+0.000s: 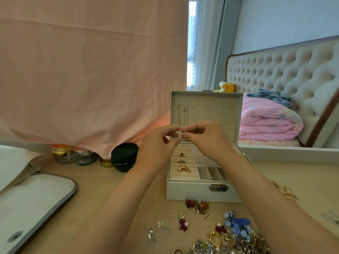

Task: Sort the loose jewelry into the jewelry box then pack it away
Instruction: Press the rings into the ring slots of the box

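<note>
White padded jewelry box (189,191) — lid up | hands: left (157,143), right (203,136) pinch small star-shaped earring (180,133)

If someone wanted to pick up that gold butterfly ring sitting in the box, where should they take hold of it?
Probably by the butterfly itself, pinched across its wings from straight above. The ring's band is tucked down into the ring slots, so only the raised butterfly offers a grip.

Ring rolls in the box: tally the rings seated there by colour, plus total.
Gold butterfly ring: 1
Silver ring: 1
Dark-stone ring: 1
Total: 3, all in the ring rolls of the jewelry box.
</note>
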### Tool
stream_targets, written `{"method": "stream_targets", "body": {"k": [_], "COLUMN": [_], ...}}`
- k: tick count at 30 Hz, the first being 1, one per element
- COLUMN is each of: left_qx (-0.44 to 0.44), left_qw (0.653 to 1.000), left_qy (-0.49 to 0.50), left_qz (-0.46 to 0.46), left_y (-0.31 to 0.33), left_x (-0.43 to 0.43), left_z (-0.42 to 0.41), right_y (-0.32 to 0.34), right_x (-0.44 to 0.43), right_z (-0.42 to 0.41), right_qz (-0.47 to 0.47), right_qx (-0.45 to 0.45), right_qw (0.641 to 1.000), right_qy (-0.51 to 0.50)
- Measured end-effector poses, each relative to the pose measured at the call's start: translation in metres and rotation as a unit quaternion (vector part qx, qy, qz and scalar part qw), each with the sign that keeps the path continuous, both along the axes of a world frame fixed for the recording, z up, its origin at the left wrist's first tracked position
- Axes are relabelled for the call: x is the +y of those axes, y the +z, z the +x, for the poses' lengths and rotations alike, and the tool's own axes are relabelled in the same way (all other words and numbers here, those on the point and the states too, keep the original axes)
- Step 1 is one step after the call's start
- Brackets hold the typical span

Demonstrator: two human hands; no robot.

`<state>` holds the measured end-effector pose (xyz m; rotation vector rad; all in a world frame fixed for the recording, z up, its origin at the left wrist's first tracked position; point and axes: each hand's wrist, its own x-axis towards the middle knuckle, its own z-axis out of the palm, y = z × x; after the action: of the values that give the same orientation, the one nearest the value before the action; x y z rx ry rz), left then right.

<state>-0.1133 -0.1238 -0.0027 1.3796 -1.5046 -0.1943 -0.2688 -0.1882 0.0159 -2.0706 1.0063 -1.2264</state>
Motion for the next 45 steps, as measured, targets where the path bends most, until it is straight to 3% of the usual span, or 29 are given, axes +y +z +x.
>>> {"method": "stream_targets", "body": {"k": [3, 5, 8, 15, 21, 28, 36, 42, 45], "left_qx": [-0.055, -0.034, 0.012, 0.052, 0.000, -0.023, -0.036, -0.027, -0.074], "left_qw": [0.998, 0.997, 0.990, 0.979, 0.969, 0.978, 0.974, 0.982, 0.986], "left_qy": [0.041, 0.040, -0.011, -0.053, -0.067, -0.066, -0.063, 0.004, 0.029], "left_qz": [0.015, 0.061, 0.138, 0.190, 0.238, 0.197, 0.215, 0.185, 0.144], "left_y": [-0.009, -0.012, -0.018, -0.027, -0.032, -0.036, -0.034, -0.025, -0.013], "left_x": [-0.002, -0.003, -0.006, -0.010, -0.013, -0.012, -0.011, 0.009, 0.030], "left_z": [0.000, 0.003, 0.009, 0.012, 0.015, 0.018, 0.017, 0.015, 0.014], "right_y": [-0.012, -0.018, -0.021, -0.024, -0.020, -0.017, -0.017, -0.011, 0.002], "right_x": [-0.006, -0.008, -0.009, -0.009, -0.009, -0.008, -0.009, 0.004, 0.021], "right_z": [0.001, 0.001, 0.004, 0.009, 0.007, 0.001, 0.001, -0.005, -0.009], "right_qz": [-0.062, -0.078, -0.101, -0.109, -0.062, -0.049, -0.031, -0.041, -0.055], "right_qx": [0.149, 0.223, 0.261, 0.283, 0.314, 0.314, 0.326, 0.290, 0.277], "right_qw": [0.985, 0.968, 0.954, 0.945, 0.943, 0.946, 0.944, 0.955, 0.959], "right_qy": [-0.064, -0.082, -0.107, -0.121, -0.087, -0.064, -0.041, -0.035, -0.004]}}
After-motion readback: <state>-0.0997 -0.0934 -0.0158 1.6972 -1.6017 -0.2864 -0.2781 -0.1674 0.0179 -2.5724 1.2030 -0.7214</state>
